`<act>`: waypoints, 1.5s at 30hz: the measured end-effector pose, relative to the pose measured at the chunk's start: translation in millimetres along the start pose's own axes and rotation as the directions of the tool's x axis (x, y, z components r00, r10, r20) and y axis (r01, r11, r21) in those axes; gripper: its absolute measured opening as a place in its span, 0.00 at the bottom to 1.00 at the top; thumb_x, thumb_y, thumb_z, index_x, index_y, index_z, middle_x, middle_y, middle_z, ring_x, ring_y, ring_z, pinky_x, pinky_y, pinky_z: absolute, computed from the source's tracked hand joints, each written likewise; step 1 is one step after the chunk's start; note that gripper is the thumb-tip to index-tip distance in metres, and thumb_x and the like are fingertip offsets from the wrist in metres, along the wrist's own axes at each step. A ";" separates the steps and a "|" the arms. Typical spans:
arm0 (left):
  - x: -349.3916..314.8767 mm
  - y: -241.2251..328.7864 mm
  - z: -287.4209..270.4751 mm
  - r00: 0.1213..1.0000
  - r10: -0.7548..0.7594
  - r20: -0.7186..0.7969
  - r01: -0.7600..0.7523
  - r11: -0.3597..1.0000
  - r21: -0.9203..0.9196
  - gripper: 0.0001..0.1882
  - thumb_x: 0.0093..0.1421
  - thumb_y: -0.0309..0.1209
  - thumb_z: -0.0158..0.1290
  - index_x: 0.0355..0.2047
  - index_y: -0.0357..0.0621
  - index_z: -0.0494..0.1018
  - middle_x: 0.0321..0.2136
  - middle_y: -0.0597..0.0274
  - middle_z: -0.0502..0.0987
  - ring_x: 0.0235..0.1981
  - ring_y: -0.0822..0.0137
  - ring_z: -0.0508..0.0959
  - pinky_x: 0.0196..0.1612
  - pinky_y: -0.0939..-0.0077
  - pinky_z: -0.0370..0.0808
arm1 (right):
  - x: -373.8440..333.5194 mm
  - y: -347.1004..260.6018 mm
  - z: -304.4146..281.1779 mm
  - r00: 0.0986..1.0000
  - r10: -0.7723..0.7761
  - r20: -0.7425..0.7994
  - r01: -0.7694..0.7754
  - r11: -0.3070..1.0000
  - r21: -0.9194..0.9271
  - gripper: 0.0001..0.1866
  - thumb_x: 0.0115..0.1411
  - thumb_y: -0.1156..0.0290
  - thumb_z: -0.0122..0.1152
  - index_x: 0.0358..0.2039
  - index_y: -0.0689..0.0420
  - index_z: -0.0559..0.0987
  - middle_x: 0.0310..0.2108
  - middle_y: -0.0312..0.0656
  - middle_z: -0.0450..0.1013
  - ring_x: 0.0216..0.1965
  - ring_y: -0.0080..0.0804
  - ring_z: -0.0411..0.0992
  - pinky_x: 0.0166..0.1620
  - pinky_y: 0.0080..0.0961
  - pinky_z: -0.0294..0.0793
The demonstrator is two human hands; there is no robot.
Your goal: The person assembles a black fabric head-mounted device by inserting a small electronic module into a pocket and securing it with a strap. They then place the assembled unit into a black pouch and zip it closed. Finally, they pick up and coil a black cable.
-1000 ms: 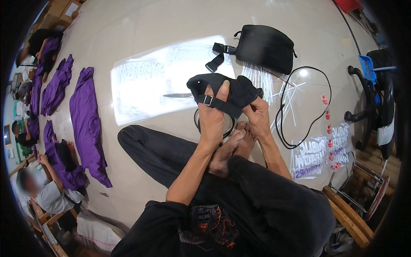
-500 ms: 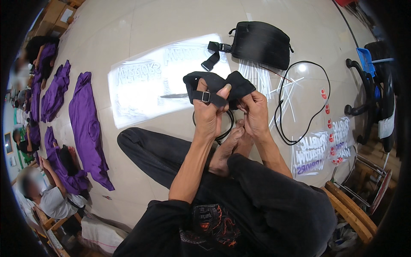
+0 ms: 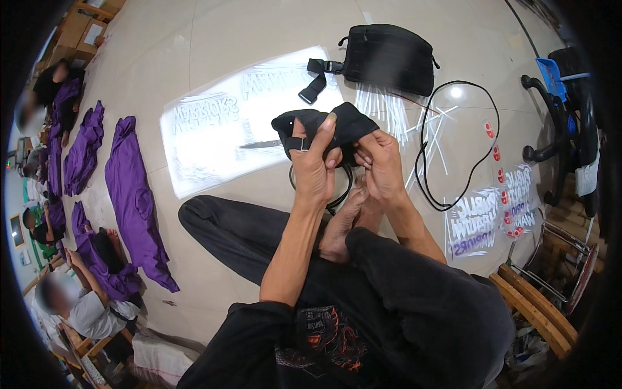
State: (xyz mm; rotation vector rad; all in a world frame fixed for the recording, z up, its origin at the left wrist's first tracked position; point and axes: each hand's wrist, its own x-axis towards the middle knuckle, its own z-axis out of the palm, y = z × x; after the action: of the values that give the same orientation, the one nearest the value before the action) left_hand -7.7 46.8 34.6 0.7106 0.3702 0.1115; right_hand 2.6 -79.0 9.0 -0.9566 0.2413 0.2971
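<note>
At the far left, cardboard boxes (image 3: 81,39) toward the upper edge, with several other people below, close to purple garments (image 3: 84,155); nearest, a person (image 3: 87,311) in a grey shirt. Just right of these, a long purple garment (image 3: 139,194) spread on the pale tiled floor (image 3: 155,71). Next, a shiny white sheet (image 3: 201,155) with lettering, lying flat, and over it a pointed metal blade (image 3: 259,144), partly hidden behind black cloth. Below the sheet, a bent leg in dark trousers (image 3: 236,223). In the middle, a left hand (image 3: 315,162) closed on the black cloth (image 3: 350,123), with the thumb laid across the front, beside a small metal buckle (image 3: 304,144). Cloth held up between both hands, above bare feet (image 3: 340,227). At the lower right edge of the cloth, a right hand (image 3: 385,165) gripping with curled fingers. Beyond, a black pouch (image 3: 389,59) with a strap and clip reaching left; just below it, loose white strips (image 3: 382,107). Farther right, a looped black cord (image 3: 443,210), then clear printed sheets (image 3: 476,223) and a row of red stickers (image 3: 497,153). At the right, black chair legs (image 3: 551,155) near a blue dustpan (image 3: 552,79), with wooden planks (image 3: 531,308) lower down.
</note>
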 end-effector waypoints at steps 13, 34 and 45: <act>1.2 12.9 -4.5 0.986 -0.114 0.119 0.111 0.993 0.035 0.15 0.67 0.27 0.59 0.51 0.46 0.67 0.35 0.65 0.76 0.18 0.76 0.70 0.15 0.84 0.65 | 20.6 -5.8 -34.3 0.987 -0.054 0.153 0.111 0.912 -0.395 0.08 0.65 0.71 0.66 0.39 0.64 0.86 0.29 0.32 0.78 0.29 0.15 0.70 0.33 0.17 0.68; -5.1 16.3 20.3 0.995 -0.098 0.012 0.090 0.954 0.287 0.17 0.65 0.39 0.65 0.46 0.40 0.76 0.35 0.67 0.78 0.35 0.76 0.77 0.38 0.81 0.74 | 0.9 15.2 -25.2 0.961 -0.128 0.247 0.122 0.992 0.041 0.11 0.66 0.74 0.66 0.45 0.67 0.84 0.42 0.38 0.81 0.42 0.24 0.77 0.49 0.24 0.76; -6.2 26.4 9.0 0.960 -0.279 -0.003 0.269 0.924 0.273 0.19 0.64 0.35 0.65 0.49 0.37 0.76 0.40 0.63 0.79 0.41 0.73 0.77 0.46 0.77 0.73 | -19.5 1.3 -10.9 0.723 -0.557 0.409 0.592 0.195 -0.782 0.02 0.56 0.84 0.63 0.31 0.65 0.82 0.24 0.47 0.75 0.24 0.39 0.75 0.28 0.32 0.70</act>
State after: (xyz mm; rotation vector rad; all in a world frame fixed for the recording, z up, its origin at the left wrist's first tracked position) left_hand -9.5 59.8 60.0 0.9225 0.4523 -0.2223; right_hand -16.8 -90.1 8.4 -2.0417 -0.4102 -0.3557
